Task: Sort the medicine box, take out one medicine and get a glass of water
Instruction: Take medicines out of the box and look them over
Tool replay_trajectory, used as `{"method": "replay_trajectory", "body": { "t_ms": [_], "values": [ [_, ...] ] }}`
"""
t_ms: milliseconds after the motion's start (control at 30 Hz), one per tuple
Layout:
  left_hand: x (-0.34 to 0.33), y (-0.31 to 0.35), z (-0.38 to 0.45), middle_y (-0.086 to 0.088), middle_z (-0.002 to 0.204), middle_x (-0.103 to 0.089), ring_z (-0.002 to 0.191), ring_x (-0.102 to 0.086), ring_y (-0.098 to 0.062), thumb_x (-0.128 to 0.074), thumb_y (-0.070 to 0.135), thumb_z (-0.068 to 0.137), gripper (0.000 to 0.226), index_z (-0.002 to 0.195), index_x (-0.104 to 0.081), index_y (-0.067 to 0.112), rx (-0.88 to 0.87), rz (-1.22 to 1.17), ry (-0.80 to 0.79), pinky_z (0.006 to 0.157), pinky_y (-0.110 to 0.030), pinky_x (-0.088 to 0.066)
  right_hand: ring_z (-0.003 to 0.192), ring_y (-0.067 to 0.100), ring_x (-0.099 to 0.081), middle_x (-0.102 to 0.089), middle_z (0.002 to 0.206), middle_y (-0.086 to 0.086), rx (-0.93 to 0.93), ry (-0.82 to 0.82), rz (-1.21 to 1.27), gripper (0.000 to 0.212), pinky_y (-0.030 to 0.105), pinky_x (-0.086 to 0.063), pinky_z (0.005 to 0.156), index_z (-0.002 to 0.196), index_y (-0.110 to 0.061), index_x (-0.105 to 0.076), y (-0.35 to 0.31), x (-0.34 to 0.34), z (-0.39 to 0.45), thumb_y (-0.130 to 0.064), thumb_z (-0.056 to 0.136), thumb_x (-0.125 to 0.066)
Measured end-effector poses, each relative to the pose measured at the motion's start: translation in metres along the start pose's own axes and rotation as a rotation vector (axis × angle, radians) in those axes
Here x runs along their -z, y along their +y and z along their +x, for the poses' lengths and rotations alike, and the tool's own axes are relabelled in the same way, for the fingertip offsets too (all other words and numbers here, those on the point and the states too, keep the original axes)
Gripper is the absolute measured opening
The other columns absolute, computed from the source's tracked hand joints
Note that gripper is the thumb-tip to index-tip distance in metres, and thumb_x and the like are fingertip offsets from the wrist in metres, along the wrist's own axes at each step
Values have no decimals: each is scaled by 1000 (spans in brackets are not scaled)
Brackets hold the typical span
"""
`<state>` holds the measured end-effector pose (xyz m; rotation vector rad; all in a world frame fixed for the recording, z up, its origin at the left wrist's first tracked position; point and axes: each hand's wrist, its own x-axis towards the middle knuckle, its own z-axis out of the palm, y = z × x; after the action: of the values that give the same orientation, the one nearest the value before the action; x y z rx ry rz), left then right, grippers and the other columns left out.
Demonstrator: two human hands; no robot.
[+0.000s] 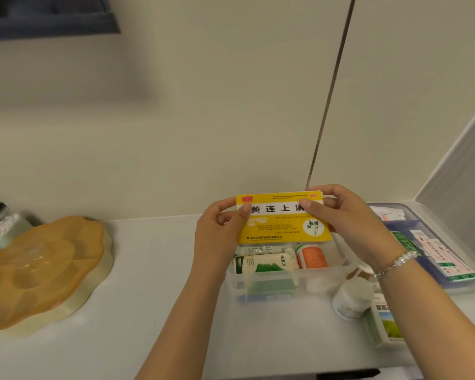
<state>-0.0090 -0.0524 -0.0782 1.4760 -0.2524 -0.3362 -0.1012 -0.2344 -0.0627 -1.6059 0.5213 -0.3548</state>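
A flat yellow medicine box (281, 223) with black characters on a white band is held upright above the clear plastic medicine box (263, 286). My left hand (220, 229) grips its left edge and my right hand (346, 215) grips its upper right corner. Inside the clear box lie a white and green carton (263, 263) and a bottle with an orange label (311, 256). No glass of water is in view.
An amber flower-shaped lidded dish (41, 272) sits at the left of the white counter (154, 311). A white jar (350, 300) and a green and white carton (385, 325) stand right of the clear box. A tray of packets (433, 250) and an open lid (461, 171) are far right.
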Motion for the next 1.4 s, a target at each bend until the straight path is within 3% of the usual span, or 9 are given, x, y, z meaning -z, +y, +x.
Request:
{"method": "replay_trajectory", "body": {
  "t_ms": [200, 333, 533, 667, 900, 1000, 1100, 1300, 1400],
  "values": [
    [-32, 5, -24, -8, 92, -73, 73, -72, -16, -69, 23, 80, 25, 102, -63, 12, 47, -17, -116, 55, -24, -56, 78, 30, -71, -70, 94, 18, -24, 76, -41, 35, 42, -58, 73, 98, -7, -66, -11, 43, -33, -22, 67, -76],
    [-67, -4, -57, -7, 84, -71, 70, -72, -14, -70, 19, 79, 24, 101, -68, 10, 73, 24, -190, 54, -27, -58, 62, 21, -71, -73, 71, 5, -78, 131, -89, 35, 31, -59, 53, 93, -9, -70, -5, 86, -72, -22, 61, -76],
    [-109, -26, -105, 8, 76, -73, 74, -71, -12, -69, 19, 80, 20, 99, -71, 21, 43, 183, -342, 67, -40, -60, 64, 21, -70, -75, 75, 10, -178, 202, -314, 24, 32, -57, 62, 90, -14, -72, 16, 145, -114, -24, 68, -75],
    [-128, -36, -129, 19, 76, -71, 75, -69, -6, -63, 23, 84, 26, 78, -66, 48, -27, 284, -501, 67, -31, -60, 67, 21, -70, -75, 77, 7, -261, 217, -390, 24, 33, -56, 67, 90, -16, -71, 30, 176, -121, -27, 69, -76],
    [-147, -73, -151, 18, 94, -68, 84, -65, 4, -64, 14, 83, 27, 84, -56, 40, 90, 314, -435, 76, -11, -52, 63, 11, -65, -66, 73, -1, -403, 210, -595, 16, 22, -52, 52, 79, -21, -59, 65, 175, -116, -30, 75, -72],
    [-149, -82, -154, 9, 111, -68, 99, -64, -3, -61, 15, 85, 25, 100, -61, 35, 113, 336, -422, 85, -14, -49, 72, 17, -67, -67, 79, 3, -412, 209, -642, 16, 29, -55, 64, 82, -18, -59, 76, 171, -111, -30, 78, -69],
    [-149, -88, -153, 1, 127, -60, 113, -57, -11, -59, 20, 87, 36, 123, -55, 19, 160, 350, -394, 96, -23, -45, 75, 17, -65, -66, 83, 5, -420, 209, -665, 18, 23, -51, 59, 86, -16, -59, 81, 165, -107, -32, 81, -66],
    [-151, -88, -153, 3, 125, -59, 108, -57, -8, -57, 21, 88, 35, 123, -53, 21, 153, 355, -378, 84, -13, -42, 74, 11, -59, -61, 89, 1, -435, 196, -680, 26, 16, -41, 52, 95, -19, -54, 84, 166, -106, -37, 80, -66],
    [-149, -85, -149, 6, 111, -62, 95, -59, -4, -57, 24, 88, 12, 99, -57, 30, 127, 387, -351, 69, -3, -41, 85, 15, -56, -58, 99, 1, -388, 235, -710, 35, 21, -44, 63, 106, -18, -55, 83, 168, -108, -35, 78, -68]
  ]
}}
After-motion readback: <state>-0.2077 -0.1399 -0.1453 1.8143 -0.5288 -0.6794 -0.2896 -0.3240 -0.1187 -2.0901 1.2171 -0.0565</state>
